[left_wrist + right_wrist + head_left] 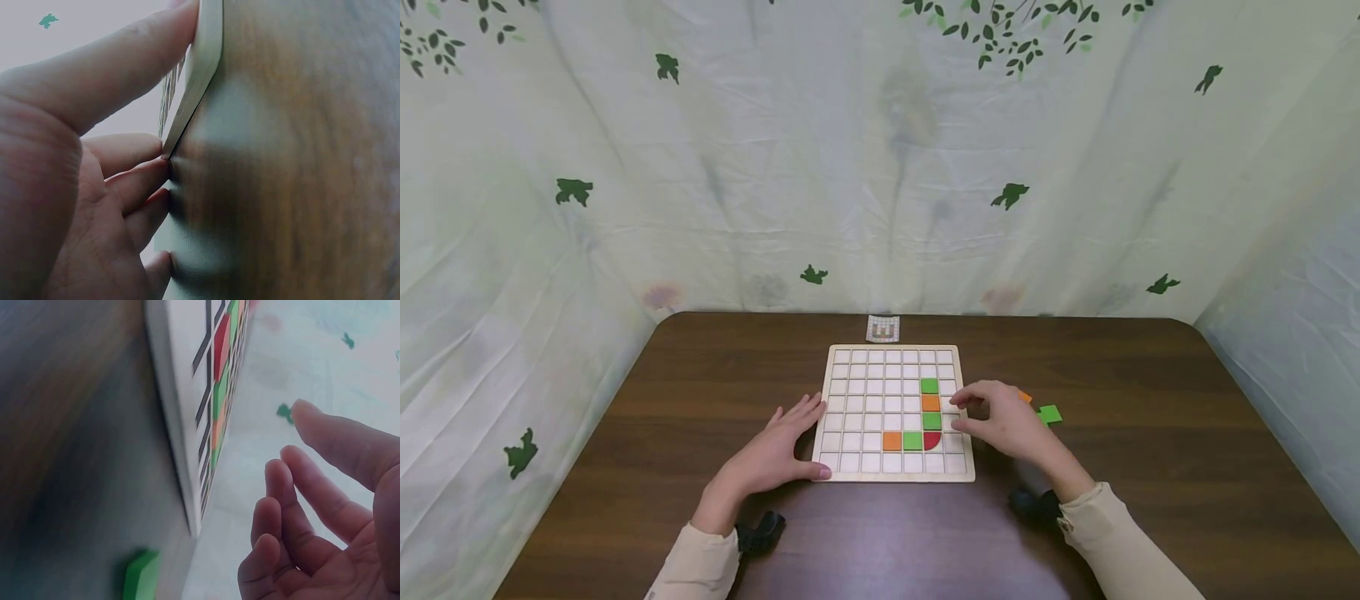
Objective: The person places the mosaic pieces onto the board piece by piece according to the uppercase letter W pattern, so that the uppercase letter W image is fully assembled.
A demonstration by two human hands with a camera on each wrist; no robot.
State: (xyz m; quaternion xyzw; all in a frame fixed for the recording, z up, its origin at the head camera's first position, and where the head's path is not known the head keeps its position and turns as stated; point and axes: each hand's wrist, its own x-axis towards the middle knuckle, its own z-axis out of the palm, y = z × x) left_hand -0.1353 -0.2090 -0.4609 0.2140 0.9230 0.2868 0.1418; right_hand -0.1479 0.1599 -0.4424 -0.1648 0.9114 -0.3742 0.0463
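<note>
A white gridded board with a pale wooden rim lies on the table. My left hand rests spread at its left edge; its thumb lies over the front left corner. In the left wrist view, the fingertips touch the board's side. Above the board's right edge is my right hand, thumb and fingers apart with nothing between them. Set in the grid are a column of green, orange and green squares, a red rounded piece below, and green and orange squares to its left.
Right of the board, a loose green piece and a partly hidden orange piece lie by my right hand. A small card with a printed grid pattern lies behind the board. A leaf-printed curtain hangs behind the brown table.
</note>
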